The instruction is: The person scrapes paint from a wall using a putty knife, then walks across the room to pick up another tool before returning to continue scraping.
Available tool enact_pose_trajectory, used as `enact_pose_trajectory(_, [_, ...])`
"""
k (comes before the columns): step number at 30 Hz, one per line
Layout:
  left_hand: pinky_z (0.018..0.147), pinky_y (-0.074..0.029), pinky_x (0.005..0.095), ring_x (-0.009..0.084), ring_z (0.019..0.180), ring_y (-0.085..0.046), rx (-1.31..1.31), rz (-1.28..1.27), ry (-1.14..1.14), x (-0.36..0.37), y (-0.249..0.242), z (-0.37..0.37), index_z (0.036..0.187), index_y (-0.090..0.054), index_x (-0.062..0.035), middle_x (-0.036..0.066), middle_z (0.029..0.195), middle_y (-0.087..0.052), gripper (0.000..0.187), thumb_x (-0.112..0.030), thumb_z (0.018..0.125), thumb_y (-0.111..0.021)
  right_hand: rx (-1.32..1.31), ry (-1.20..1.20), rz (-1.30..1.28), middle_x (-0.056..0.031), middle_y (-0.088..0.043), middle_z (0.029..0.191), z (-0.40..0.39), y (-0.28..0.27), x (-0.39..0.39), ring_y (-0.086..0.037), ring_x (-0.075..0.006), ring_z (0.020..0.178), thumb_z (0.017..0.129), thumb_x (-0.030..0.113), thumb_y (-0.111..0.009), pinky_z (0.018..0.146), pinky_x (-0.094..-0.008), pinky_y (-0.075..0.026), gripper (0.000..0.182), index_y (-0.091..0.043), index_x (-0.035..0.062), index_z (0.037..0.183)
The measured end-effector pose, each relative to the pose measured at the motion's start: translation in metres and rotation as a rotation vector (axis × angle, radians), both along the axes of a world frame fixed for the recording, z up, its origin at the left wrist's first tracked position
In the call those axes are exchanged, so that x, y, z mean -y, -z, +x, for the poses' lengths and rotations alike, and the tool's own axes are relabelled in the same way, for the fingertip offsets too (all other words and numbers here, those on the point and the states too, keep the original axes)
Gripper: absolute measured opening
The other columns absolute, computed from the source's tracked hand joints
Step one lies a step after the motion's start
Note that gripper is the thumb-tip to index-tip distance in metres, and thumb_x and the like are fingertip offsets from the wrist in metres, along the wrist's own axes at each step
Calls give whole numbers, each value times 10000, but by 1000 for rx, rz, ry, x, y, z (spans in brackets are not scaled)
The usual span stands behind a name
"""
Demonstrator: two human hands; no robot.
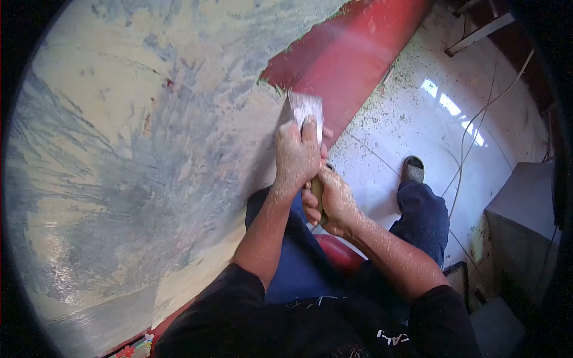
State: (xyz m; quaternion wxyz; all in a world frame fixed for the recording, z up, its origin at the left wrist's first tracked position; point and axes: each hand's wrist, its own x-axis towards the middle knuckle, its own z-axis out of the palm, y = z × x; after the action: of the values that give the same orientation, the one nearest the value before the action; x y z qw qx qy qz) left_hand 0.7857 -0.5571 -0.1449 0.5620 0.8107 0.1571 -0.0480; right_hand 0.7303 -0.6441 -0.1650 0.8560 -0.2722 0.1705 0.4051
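Observation:
A metal scraper blade lies against the panel, at the border between its pale, smeared coating and a bare red strip. My left hand is closed on the blade's lower part, thumb pressed on its face. Just below and to the right, my right hand wraps round the scraper's handle. The two hands touch. Green crumbs cling along the coating's ragged edge, and dust covers both hands and forearms.
White floor tiles with scattered green flakes lie to the right. A thin cable crosses them. A sandalled foot rests there. A grey box stands at the far right, a metal frame at the top right.

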Motion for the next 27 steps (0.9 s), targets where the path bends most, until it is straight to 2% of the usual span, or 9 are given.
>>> enact_pose_trajectory(2, [404, -425, 297, 142, 398, -528, 31, -21, -6, -1, 3, 3, 757, -630, 18, 69, 461, -529, 417, -256, 945, -378, -36, -18, -20, -27, -414, 536, -2, -2, 0, -379, -133, 353, 961, 434, -346, 321, -266, -334, 366, -426, 92, 861])
enact_pose_trajectory(5, [401, -443, 257, 105, 430, -518, -56, 17, 85, -3, -6, 11, 845, -622, 12, 54, 571, -577, 375, -258, 952, -385, 16, 7, -52, -12, -405, 512, 7, -1, -1, -364, -127, 332, 956, 435, -340, 319, -266, -335, 371, -423, 102, 815])
enact_pose_trajectory(14, [397, -416, 246, 95, 418, -498, -17, -49, 44, 2, -3, 8, 801, -629, -16, 30, 519, -532, 396, -283, 953, -378, 26, 15, -37, -21, -410, 530, 4, -7, 7, -381, -137, 339, 961, 399, -341, 307, -268, -326, 360, -422, 76, 823])
enact_pose_trajectory(21, [386, -410, 261, 107, 416, -502, -46, -75, 27, 4, -3, 12, 814, -622, -7, 41, 520, -532, 399, -288, 957, -378, 10, 17, -40, -23, -422, 536, 8, -3, 6, -378, -136, 337, 961, 400, -341, 298, -274, -326, 361, -428, 74, 832])
enact_pose_trajectory(22, [386, -410, 282, 127, 399, -516, 13, -102, 12, 5, -1, 10, 767, -621, 32, 61, 467, -516, 417, -250, 948, -372, -15, 0, -44, -18, -409, 521, 4, -6, 7, -372, -136, 338, 956, 420, -348, 311, -276, -328, 362, -426, 91, 824])
enact_pose_trajectory(27, [394, -423, 249, 102, 427, -512, -82, -33, 42, -1, 4, 5, 850, -616, -3, 40, 543, -549, 370, -274, 951, -385, 37, -32, -85, -23, -411, 525, 6, -2, 7, -364, -136, 336, 955, 441, -346, 324, -274, -335, 361, -407, 104, 840])
